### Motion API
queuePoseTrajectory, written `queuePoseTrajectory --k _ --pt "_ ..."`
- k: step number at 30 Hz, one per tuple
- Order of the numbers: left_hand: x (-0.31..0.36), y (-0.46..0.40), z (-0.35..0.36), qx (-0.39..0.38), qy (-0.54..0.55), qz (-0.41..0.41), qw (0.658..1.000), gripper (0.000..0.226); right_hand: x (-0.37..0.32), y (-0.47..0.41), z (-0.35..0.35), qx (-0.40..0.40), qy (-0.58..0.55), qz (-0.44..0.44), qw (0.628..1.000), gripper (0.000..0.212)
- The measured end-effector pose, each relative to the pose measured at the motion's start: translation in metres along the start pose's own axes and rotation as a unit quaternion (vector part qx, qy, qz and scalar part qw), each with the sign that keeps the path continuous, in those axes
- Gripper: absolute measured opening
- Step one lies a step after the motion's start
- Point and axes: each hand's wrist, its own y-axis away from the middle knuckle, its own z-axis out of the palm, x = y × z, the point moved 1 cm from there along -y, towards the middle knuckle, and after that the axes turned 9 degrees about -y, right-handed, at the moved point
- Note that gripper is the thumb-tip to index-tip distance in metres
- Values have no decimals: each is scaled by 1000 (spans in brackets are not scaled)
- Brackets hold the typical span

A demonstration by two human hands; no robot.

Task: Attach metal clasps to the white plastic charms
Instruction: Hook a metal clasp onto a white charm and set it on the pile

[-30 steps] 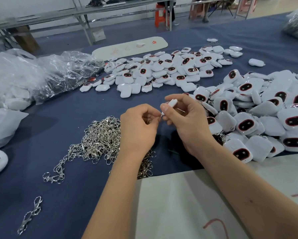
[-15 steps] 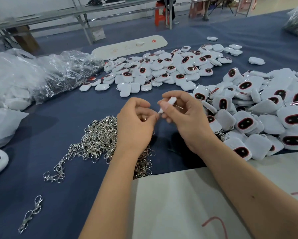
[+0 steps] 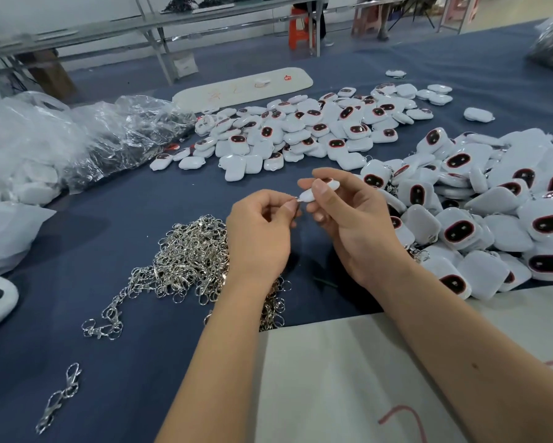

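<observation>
My right hand (image 3: 353,225) pinches a white plastic charm (image 3: 310,194) between thumb and fingers, above the blue table. My left hand (image 3: 262,228) pinches a small metal clasp (image 3: 296,200) whose tip meets the charm's left end; most of the clasp is hidden by my fingers. A heap of loose silver clasps (image 3: 189,260) lies under and left of my left wrist. Many white charms with dark red-rimmed faces lie in a pile at the right (image 3: 492,219) and another at the back (image 3: 316,129).
Clear plastic bags (image 3: 77,145) sit at the left. A white sheet (image 3: 348,378) covers the near table edge under my forearms. A stray clasp pair (image 3: 59,398) lies front left, a white board (image 3: 243,86) at the back. Benches and stools stand beyond.
Both hands have risen slightly together. The right hand turned the charm so more of its white body shows, and the clasp tip now meets its end.
</observation>
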Motion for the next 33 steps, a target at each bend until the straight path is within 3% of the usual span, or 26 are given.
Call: queuePoseTrajectory --k 4,7,10,13,16,19,22,26,29,33 --pt "3 0 -5 16 -211 126 969 20 2 1 -1 -9 101 -31 994 19" --pt "0 0 -3 16 -232 132 964 18 5 2 0 -1 141 -49 989 18" --pt "0 3 -1 20 -187 117 975 15 3 3 -1 56 212 -94 971 15" --pt "-4 3 -1 8 -183 107 977 9 -8 1 -4 127 350 -171 912 20" --pt "-8 -2 -10 -17 -204 73 976 9 -24 -4 -7 198 512 -221 806 33" --pt "-8 -6 -23 -50 -262 49 963 13 -35 -14 0 199 580 -246 751 27" --pt "-6 -8 -36 -93 -309 25 946 20 -36 -43 14 101 719 -190 661 21" --pt "-2 -8 -48 -182 -363 14 914 28 -40 -95 23 34 836 -14 547 32" --pt "0 -8 -48 -214 -362 23 907 25 -44 -116 12 4 841 82 534 16" --pt "-3 -8 -42 -215 -340 38 915 16 -56 -128 -1 9 859 87 504 12"
